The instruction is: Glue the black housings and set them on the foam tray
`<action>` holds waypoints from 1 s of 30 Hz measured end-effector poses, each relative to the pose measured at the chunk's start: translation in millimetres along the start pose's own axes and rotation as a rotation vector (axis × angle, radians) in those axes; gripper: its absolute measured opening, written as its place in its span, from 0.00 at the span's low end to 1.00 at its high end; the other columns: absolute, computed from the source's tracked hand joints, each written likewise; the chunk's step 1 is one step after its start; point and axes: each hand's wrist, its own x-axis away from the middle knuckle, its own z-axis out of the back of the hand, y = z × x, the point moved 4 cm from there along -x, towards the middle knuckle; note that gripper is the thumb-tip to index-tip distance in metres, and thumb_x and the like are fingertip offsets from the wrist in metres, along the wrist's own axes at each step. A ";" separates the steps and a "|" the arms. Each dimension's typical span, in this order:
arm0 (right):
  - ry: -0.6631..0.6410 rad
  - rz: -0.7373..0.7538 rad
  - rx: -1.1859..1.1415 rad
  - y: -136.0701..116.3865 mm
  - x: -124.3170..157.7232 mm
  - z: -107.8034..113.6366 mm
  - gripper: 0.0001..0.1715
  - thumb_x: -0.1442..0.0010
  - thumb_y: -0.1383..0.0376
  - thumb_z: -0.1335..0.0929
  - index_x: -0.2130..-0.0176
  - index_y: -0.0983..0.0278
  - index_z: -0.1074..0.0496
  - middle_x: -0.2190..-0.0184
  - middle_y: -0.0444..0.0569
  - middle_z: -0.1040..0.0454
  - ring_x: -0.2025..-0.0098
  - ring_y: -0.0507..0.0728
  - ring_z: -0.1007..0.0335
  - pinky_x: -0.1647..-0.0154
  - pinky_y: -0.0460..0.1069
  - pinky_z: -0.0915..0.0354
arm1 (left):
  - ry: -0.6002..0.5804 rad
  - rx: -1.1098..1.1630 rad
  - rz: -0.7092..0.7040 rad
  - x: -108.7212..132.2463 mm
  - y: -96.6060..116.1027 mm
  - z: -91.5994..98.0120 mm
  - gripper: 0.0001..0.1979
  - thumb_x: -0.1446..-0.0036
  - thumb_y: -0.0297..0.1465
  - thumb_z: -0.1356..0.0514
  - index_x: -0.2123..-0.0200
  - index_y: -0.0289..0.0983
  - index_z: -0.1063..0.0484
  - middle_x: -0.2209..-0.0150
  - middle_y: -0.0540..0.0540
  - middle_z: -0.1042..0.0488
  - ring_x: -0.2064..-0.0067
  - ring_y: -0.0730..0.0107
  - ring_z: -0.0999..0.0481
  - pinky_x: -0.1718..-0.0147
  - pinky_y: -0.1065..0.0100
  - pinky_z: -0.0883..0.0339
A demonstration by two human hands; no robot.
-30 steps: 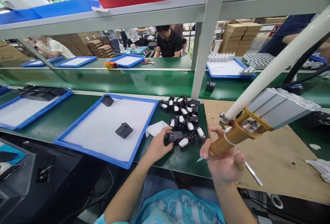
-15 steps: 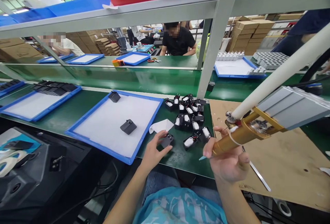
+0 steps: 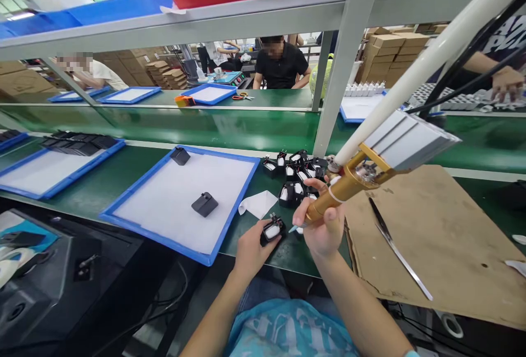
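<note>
Clasping a small black part point(image 3: 272, 230) in the closed left hand point(image 3: 250, 250), at the near edge of the green table point(image 3: 284, 255). Gripping a gold tool point(image 3: 343, 190) tightly in the right hand point(image 3: 322, 233), pointing its tip at the part from the right.

Two black covers point(image 3: 204, 204) lie on one blue-framed tray point(image 3: 156, 238). One small black unit point(image 3: 272, 230) is in the left hand point(image 3: 250, 247), one gold dispenser point(image 3: 341, 192) in the right hand point(image 3: 322, 231). The pile point(image 3: 296, 173) behind holds roughly a dozen units. There is one cardboard sheet point(image 3: 431, 236) and one metal strip point(image 3: 394, 247).
</note>
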 end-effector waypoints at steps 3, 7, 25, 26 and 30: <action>-0.010 0.014 -0.006 5.1 -3.5 -10.0 0.23 0.43 0.52 0.31 0.50 0.55 0.35 0.54 0.47 0.28 0.84 0.46 0.33 0.88 0.44 0.38 | -0.011 -0.025 0.014 2.6 10.4 4.7 0.17 0.45 0.37 0.36 0.53 0.41 0.30 0.64 0.49 0.20 0.67 0.65 0.20 0.68 0.68 0.28; -0.014 0.009 0.010 4.8 -3.8 -14.1 0.24 0.43 0.51 0.31 0.49 0.56 0.35 0.54 0.49 0.28 0.84 0.46 0.32 0.88 0.45 0.38 | 0.047 -0.019 -0.054 6.6 23.7 16.2 0.15 0.46 0.35 0.35 0.56 0.39 0.30 0.68 0.50 0.22 0.73 0.70 0.23 0.73 0.71 0.30; -0.032 -0.017 -0.024 -1.4 -0.5 -23.1 0.21 0.41 0.47 0.36 0.53 0.55 0.37 0.49 0.52 0.27 0.84 0.48 0.30 0.88 0.46 0.37 | 0.084 0.031 -0.040 12.5 22.4 14.9 0.16 0.46 0.36 0.35 0.55 0.39 0.30 0.67 0.51 0.22 0.74 0.72 0.24 0.74 0.73 0.30; -0.030 -0.021 -0.021 -1.2 0.1 -25.0 0.21 0.41 0.47 0.36 0.53 0.55 0.37 0.50 0.52 0.27 0.84 0.48 0.31 0.88 0.46 0.37 | 0.085 0.035 -0.040 12.1 23.6 14.4 0.16 0.46 0.35 0.35 0.54 0.39 0.30 0.66 0.50 0.21 0.72 0.72 0.24 0.72 0.72 0.29; -0.020 -0.043 -0.016 0.4 2.3 -34.5 0.26 0.43 0.45 0.35 0.50 0.54 0.38 0.53 0.50 0.26 0.85 0.49 0.32 0.89 0.47 0.38 | 0.111 0.078 -0.073 10.7 32.4 12.4 0.16 0.46 0.32 0.35 0.54 0.40 0.30 0.62 0.49 0.20 0.67 0.69 0.22 0.67 0.70 0.28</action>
